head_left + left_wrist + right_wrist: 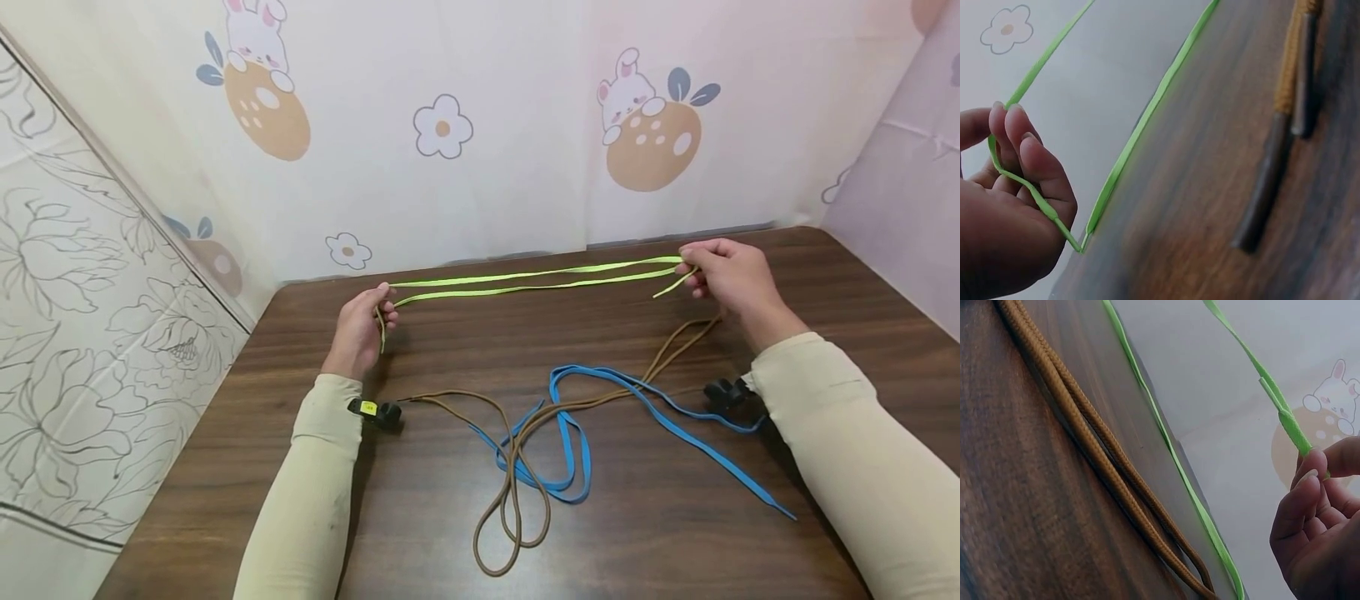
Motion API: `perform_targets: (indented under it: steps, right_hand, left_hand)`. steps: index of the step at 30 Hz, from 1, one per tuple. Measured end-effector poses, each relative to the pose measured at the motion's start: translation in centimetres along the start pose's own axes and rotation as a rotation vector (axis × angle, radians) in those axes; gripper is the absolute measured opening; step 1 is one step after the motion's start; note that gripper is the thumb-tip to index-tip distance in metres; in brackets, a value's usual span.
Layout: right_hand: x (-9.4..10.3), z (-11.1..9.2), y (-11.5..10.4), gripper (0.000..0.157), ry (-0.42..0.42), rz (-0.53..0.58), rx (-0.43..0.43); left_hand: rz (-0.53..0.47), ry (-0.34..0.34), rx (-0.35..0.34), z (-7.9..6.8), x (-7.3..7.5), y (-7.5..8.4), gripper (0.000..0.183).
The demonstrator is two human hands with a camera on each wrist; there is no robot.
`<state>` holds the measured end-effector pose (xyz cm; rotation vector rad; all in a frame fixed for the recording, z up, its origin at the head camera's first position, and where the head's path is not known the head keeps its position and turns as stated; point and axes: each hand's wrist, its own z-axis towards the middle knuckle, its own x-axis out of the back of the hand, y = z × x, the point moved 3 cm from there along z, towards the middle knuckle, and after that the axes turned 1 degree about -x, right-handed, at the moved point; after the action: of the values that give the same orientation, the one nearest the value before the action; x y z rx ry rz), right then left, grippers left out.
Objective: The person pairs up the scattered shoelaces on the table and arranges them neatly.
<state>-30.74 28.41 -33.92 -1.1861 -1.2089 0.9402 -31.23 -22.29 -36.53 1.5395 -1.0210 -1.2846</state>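
A lime-green flat shoelace (517,275) stretches in two nearly parallel strands between the hands, above the back of the table. The left hand (363,327) pinches it at the left, and a short end dangles below those fingers. At the right, the right hand (731,275) pinches the other side between thumb and fingertips; a loose tip sticks out there. In the left wrist view the lace (1138,128) runs past curled fingers (1047,165). The right wrist view shows the lace (1294,431) gripped by the thumb and index finger, with its hard tip beside the strand.
On the brown wooden table (247,467) lie a brown round lace (495,500) and a blue flat lace (697,446), crossing each other in loops below the hands. A patterned cloth (510,192) hangs behind the table's far edge. A floral panel (75,292) stands at the left.
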Motion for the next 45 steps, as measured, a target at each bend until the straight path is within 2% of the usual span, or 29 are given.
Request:
perform_targets:
  steps: [4,8,13,22,28,31,33,40,45]
  right_hand:
    - [0.2,0.0,0.0,0.038,-0.003,-0.001,-0.013]
    - [0.2,0.0,0.0,0.037,-0.011,-0.012,-0.012]
    - [0.2,-0.1,0.0,0.036,-0.016,-0.006,-0.019]
    - [0.3,0.0,0.3,0.036,-0.041,0.153,-0.036]
    - [0.5,0.2,0.7,0.041,-0.018,0.037,-0.013]
    - [0.7,0.2,0.8,0.044,-0.014,0.018,-0.025]
    - [0.7,0.2,0.8,0.041,-0.012,0.059,-0.039]
    - [1.2,0.0,0.9,0.021,-0.006,0.323,-0.095]
    - [1.5,0.0,0.9,0.021,0.005,0.392,-0.102]
  left_hand:
    - [0.009,0.005,0.014,-0.1,0.1,-0.2,0.036]
    - [0.020,0.000,0.011,-0.1,0.2,-0.2,0.038]
    - [0.036,-0.007,0.027,-0.1,0.3,-0.4,0.029]
    - [0.048,-0.008,0.065,-0.1,0.6,-0.7,0.031]
    - [0.087,0.001,0.068,0.1,0.7,-1.0,0.021]
    - [0.092,0.011,0.068,0.1,0.8,-1.0,0.017]
    - [0.093,0.023,0.069,0.1,0.9,-0.9,0.016]
    - [0.105,0.024,0.067,0.2,1.1,-0.6,0.028]
    - [0.098,0.025,0.070,0.3,1.1,-0.5,0.033]
